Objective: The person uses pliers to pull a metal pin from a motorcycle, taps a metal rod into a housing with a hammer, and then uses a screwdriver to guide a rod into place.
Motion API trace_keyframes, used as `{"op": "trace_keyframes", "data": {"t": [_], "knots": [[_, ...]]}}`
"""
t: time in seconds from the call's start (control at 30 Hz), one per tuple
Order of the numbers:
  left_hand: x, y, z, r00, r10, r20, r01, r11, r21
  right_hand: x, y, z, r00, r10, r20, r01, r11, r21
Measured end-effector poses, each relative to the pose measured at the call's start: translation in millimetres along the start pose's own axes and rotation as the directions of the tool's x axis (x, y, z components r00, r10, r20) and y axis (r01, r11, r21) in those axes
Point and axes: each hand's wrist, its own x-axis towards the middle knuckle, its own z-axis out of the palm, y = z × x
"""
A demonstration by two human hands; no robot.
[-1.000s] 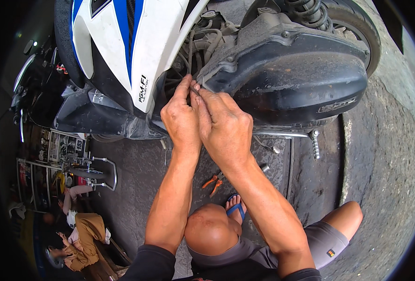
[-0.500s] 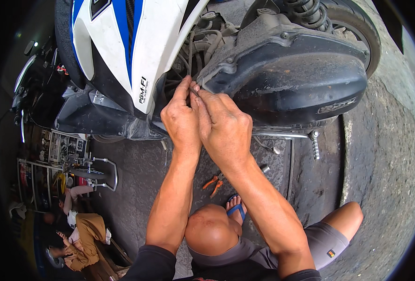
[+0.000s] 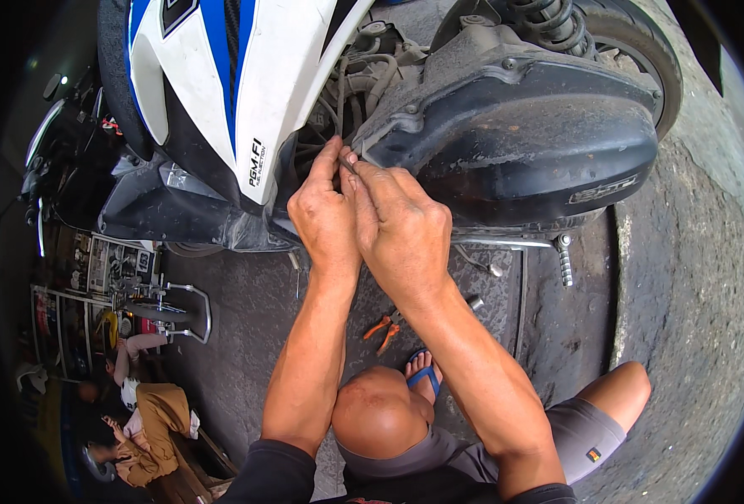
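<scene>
Both of my hands meet at the gap between a scooter's white and blue side panel (image 3: 275, 92) and its dusty black engine-side cover (image 3: 523, 126). A thin dark cable (image 3: 341, 101) runs down out of the gap to my fingertips. My left hand (image 3: 326, 214) is closed in a pinch at its lower end. Against it, my right hand (image 3: 406, 223) is also closed, thumb and forefinger pressed on a short dark piece of what looks like the same cable. The fingers hide most of that end.
Orange-handled pliers (image 3: 382, 332) lie on the dark floor below my wrists, near my sandalled foot (image 3: 423, 376). A kick-start lever (image 3: 563, 260) sticks out under the cover. At the left a person (image 3: 158, 428) sits on a wooden bench (image 3: 189, 475), near a shelf rack (image 3: 53, 323).
</scene>
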Motion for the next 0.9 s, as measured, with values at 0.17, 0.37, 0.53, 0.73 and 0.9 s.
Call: {"op": "trace_keyframes", "data": {"t": [0.17, 0.37, 0.53, 0.73, 0.9], "knots": [[0.3, -0.2, 0.3, 1.000, 0.010, -0.011, -0.010, 1.000, -0.006, 0.0, 0.1, 0.5, 1.000, -0.001, 0.000, 0.001, 1.000, 0.004], [0.2, -0.5, 0.8, 1.000, -0.023, 0.005, 0.023, 0.999, -0.025, -0.2, 0.3, 0.8, 1.000, 0.002, -0.002, -0.002, 1.000, 0.007], [0.6, -0.7, 0.0, 1.000, -0.027, 0.005, 0.027, 0.999, -0.031, 0.0, -0.9, 0.7, 1.000, -0.001, -0.002, 0.001, 1.000, -0.004], [1.1, 1.2, 0.4, 1.000, -0.017, 0.000, 0.017, 1.000, -0.020, 1.1, 0.4, 1.2, 1.000, 0.012, 0.006, -0.013, 1.000, 0.004], [0.3, -1.2, 1.0, 1.000, -0.007, -0.006, 0.007, 1.000, -0.017, -0.2, 0.1, 1.0, 1.000, 0.006, -0.001, -0.006, 1.000, 0.010]]}}
